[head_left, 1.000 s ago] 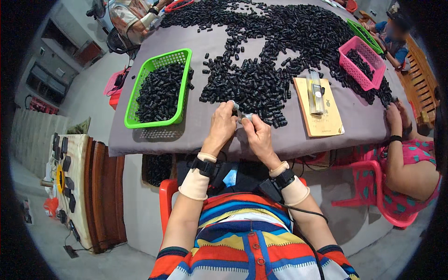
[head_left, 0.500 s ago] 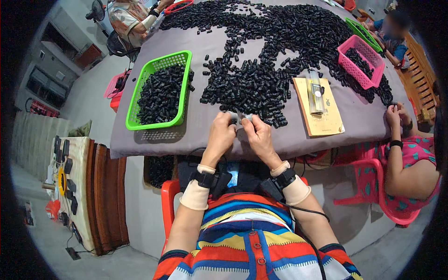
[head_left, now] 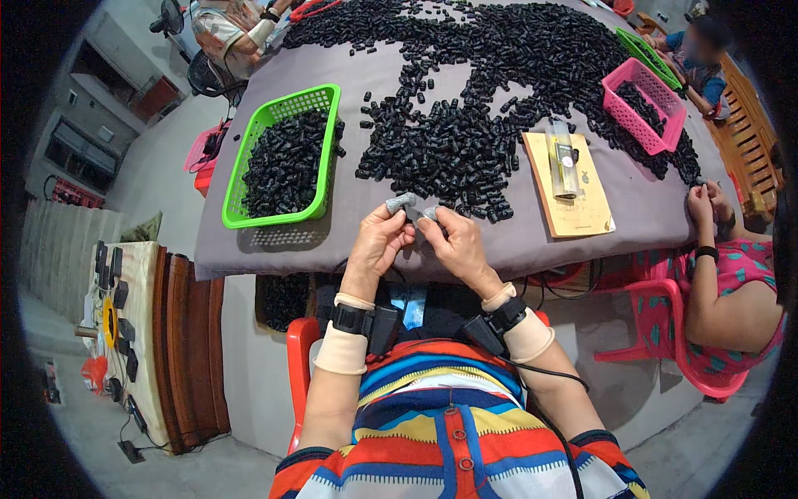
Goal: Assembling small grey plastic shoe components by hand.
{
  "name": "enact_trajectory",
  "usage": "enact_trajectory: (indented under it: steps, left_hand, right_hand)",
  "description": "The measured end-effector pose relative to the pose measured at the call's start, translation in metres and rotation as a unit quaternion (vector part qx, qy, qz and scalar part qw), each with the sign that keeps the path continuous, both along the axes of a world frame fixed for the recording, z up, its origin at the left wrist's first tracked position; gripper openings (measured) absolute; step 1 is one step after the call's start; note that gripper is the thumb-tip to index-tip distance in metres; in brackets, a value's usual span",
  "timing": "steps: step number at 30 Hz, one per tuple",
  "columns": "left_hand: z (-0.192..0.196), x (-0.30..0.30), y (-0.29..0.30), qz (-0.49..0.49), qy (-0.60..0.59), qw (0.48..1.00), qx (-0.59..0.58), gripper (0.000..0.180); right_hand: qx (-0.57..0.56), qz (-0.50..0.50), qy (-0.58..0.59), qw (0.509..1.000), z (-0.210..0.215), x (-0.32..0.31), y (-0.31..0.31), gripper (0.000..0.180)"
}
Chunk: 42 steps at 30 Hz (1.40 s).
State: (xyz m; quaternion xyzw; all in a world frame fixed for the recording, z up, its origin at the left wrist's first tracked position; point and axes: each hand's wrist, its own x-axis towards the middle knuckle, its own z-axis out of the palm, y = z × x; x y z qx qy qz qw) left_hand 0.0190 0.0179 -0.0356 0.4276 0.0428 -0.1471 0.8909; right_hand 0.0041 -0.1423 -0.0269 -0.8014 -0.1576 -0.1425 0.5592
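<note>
My left hand (head_left: pixel 381 239) is at the table's near edge, thumb and fingers pinched together. A grey piece (head_left: pixel 401 202), perhaps a wrap on a fingertip, shows at its tip. Close beside it, my right hand (head_left: pixel 458 247) is pinched too, with a similar grey patch (head_left: pixel 430 214) at its fingertips. What lies between the fingers is too small to make out. Just beyond both hands spreads a heap of small black cylindrical parts (head_left: pixel 440 158). To the left stands a green basket (head_left: pixel 230 204) filled with similar black parts.
A yellow booklet (head_left: pixel 582 212) with a clear plastic case (head_left: pixel 565 170) lies right of the heap. Farther right is a pink basket (head_left: pixel 619 121), partly filled. Other people sit around the grey-covered table (head_left: pixel 274 258); one person's hands (head_left: pixel 706 200) work at its right edge.
My left hand has turned, showing more of its palm side, and drawn slightly left. The grey fingertip patches have moved a little apart. The right hand has shifted slightly.
</note>
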Motion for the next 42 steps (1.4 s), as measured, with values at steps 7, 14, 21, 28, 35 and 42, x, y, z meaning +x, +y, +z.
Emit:
enact_trajectory:
  steps: [7, 14, 21, 28, 35, 42]
  left_hand:
    - [-0.009, 0.0, 0.006, -0.017, -0.005, 0.999, -0.03, 0.024]
    - [-0.008, -0.001, 0.005, -0.036, -0.012, 0.999, -0.04, 0.027]
    - [0.004, -0.006, -0.002, -0.018, 0.003, 0.999, -0.038, 0.025]
    - [0.001, -0.009, -0.014, -0.021, -0.026, 0.999, -0.015, 0.019]
    - [-0.001, -0.011, -0.012, -0.022, -0.023, 0.999, -0.04, 0.019]
    - [0.001, -0.01, -0.01, -0.028, -0.006, 0.998, -0.061, 0.022]
  right_hand:
    - [-0.073, 0.0, -0.049, 0.996, 0.005, -0.004, 0.003, 0.023]
    - [-0.081, 0.0, -0.052, 0.995, 0.003, -0.003, 0.003, 0.022]
    - [-0.023, -0.032, -0.03, 0.999, -0.001, -0.002, 0.004, 0.023]
    - [0.004, -0.051, 0.019, 0.998, -0.002, 0.0, 0.003, 0.024]
    - [0.011, -0.04, 0.003, 0.999, -0.001, 0.0, 0.003, 0.023]
    - [0.007, -0.048, 0.008, 0.999, 0.0, 0.0, 0.002, 0.025]
